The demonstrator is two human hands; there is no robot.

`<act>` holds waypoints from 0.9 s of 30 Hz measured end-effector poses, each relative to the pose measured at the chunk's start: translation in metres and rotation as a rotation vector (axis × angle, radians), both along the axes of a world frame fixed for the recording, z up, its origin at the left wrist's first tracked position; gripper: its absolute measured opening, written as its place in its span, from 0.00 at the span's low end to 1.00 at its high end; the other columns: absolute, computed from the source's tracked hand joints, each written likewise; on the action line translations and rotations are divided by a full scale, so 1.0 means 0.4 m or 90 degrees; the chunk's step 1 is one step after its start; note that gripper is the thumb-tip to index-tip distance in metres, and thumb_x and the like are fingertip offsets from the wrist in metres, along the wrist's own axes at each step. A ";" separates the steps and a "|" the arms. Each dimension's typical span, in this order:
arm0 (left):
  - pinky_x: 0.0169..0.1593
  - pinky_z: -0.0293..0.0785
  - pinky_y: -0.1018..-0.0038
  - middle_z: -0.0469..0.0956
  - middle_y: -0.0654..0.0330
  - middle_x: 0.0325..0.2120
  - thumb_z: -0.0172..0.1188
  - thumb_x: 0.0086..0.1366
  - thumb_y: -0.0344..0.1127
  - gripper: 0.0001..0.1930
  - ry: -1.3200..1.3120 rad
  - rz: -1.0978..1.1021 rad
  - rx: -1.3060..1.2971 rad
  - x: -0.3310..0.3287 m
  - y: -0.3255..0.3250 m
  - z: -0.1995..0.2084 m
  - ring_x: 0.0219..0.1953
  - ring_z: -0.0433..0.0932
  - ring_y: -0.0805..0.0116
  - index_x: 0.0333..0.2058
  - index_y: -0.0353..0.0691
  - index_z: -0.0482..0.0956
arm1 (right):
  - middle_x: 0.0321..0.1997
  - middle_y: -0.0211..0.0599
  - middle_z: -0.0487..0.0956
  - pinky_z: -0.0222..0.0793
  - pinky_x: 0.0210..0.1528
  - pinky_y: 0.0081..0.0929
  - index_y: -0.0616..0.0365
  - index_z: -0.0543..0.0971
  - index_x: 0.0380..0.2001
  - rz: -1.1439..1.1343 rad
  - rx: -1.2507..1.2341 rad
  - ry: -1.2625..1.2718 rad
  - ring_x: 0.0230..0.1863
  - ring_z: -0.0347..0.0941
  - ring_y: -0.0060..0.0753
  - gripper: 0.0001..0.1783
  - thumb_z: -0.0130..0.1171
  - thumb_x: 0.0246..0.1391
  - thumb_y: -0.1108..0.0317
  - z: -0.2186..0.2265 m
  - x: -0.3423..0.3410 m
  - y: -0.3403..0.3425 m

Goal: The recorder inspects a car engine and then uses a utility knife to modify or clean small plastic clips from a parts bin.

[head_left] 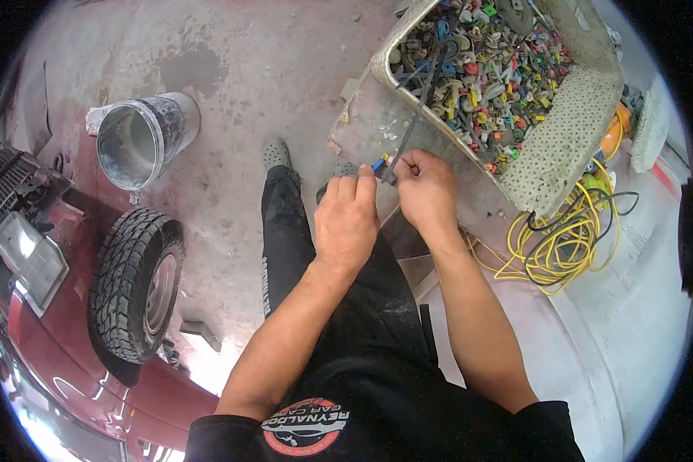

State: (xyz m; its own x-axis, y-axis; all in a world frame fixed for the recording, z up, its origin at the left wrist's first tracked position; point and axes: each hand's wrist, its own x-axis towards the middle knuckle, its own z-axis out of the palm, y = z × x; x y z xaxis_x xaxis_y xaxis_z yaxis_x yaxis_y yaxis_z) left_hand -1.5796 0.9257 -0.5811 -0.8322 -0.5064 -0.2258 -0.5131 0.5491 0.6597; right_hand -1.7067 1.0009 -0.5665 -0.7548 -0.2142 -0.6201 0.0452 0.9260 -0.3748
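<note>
My left hand and my right hand are close together above my knees, both with curled fingers. A long dark flexible strip runs from the fingertips of my right hand up over the edge of the basket; its thumb and finger pinch it. Between the two hands, by the left fingertips, sits a small blue piece. Whatever the left fingers hold is mostly hidden behind the knuckles. A beige perforated plastic basket, full of many-coloured plastic clips and fasteners, stands just beyond my right hand.
A coiled yellow cord with a black cable lies right of my arm. At left are a grey-smeared bucket, a tyre and red vehicle bodywork. A worn board lies under the basket.
</note>
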 end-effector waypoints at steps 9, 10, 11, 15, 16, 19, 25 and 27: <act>0.45 0.80 0.54 0.78 0.49 0.39 0.61 0.61 0.23 0.25 -0.003 -0.004 0.000 -0.003 0.011 -0.001 0.43 0.80 0.45 0.59 0.35 0.77 | 0.34 0.47 0.87 0.75 0.42 0.48 0.57 0.87 0.36 0.001 -0.002 -0.005 0.38 0.84 0.56 0.16 0.66 0.64 0.54 -0.010 -0.003 0.008; 0.44 0.81 0.58 0.77 0.51 0.39 0.61 0.60 0.24 0.25 -0.015 -0.023 -0.026 -0.002 0.013 -0.002 0.43 0.79 0.49 0.58 0.33 0.77 | 0.34 0.47 0.87 0.75 0.42 0.48 0.57 0.87 0.36 0.000 0.001 -0.009 0.38 0.84 0.55 0.16 0.66 0.64 0.54 -0.007 -0.003 0.007; 0.44 0.82 0.61 0.76 0.53 0.38 0.62 0.59 0.26 0.26 -0.028 -0.042 -0.052 -0.002 0.014 -0.003 0.44 0.78 0.53 0.58 0.31 0.77 | 0.34 0.47 0.87 0.75 0.42 0.48 0.57 0.87 0.36 0.001 0.000 -0.010 0.38 0.84 0.55 0.16 0.66 0.64 0.54 -0.006 -0.004 0.005; 0.41 0.81 0.63 0.76 0.53 0.37 0.62 0.59 0.27 0.25 -0.032 -0.066 -0.111 -0.012 0.025 -0.002 0.42 0.78 0.54 0.57 0.29 0.76 | 0.33 0.47 0.86 0.75 0.41 0.48 0.57 0.86 0.36 -0.010 -0.004 -0.022 0.37 0.83 0.56 0.15 0.66 0.64 0.55 -0.003 -0.006 0.001; 0.39 0.81 0.64 0.76 0.53 0.36 0.61 0.59 0.28 0.25 -0.035 -0.073 -0.125 -0.017 0.033 0.000 0.40 0.77 0.54 0.57 0.28 0.76 | 0.33 0.47 0.86 0.75 0.41 0.48 0.57 0.86 0.36 -0.005 -0.006 -0.018 0.37 0.83 0.56 0.15 0.66 0.64 0.55 -0.004 -0.008 0.003; 0.39 0.81 0.63 0.77 0.52 0.37 0.61 0.59 0.26 0.25 -0.052 -0.079 -0.136 -0.023 0.038 0.009 0.40 0.79 0.53 0.56 0.28 0.76 | 0.32 0.47 0.86 0.75 0.41 0.49 0.58 0.86 0.36 0.009 -0.010 -0.008 0.36 0.82 0.57 0.15 0.66 0.64 0.56 -0.016 -0.003 0.012; 0.40 0.81 0.54 0.81 0.44 0.36 0.60 0.63 0.25 0.18 -0.081 0.029 0.023 -0.041 0.025 0.016 0.38 0.83 0.41 0.53 0.32 0.78 | 0.34 0.50 0.86 0.75 0.43 0.49 0.58 0.86 0.36 0.030 -0.003 -0.018 0.38 0.82 0.60 0.15 0.65 0.64 0.56 -0.001 -0.012 0.011; 0.40 0.80 0.51 0.82 0.40 0.35 0.60 0.65 0.25 0.16 -0.070 0.086 0.102 -0.039 0.013 0.011 0.38 0.83 0.38 0.52 0.33 0.79 | 0.34 0.50 0.86 0.75 0.43 0.49 0.58 0.86 0.37 0.023 -0.004 -0.029 0.38 0.82 0.59 0.15 0.65 0.64 0.56 0.000 -0.009 0.007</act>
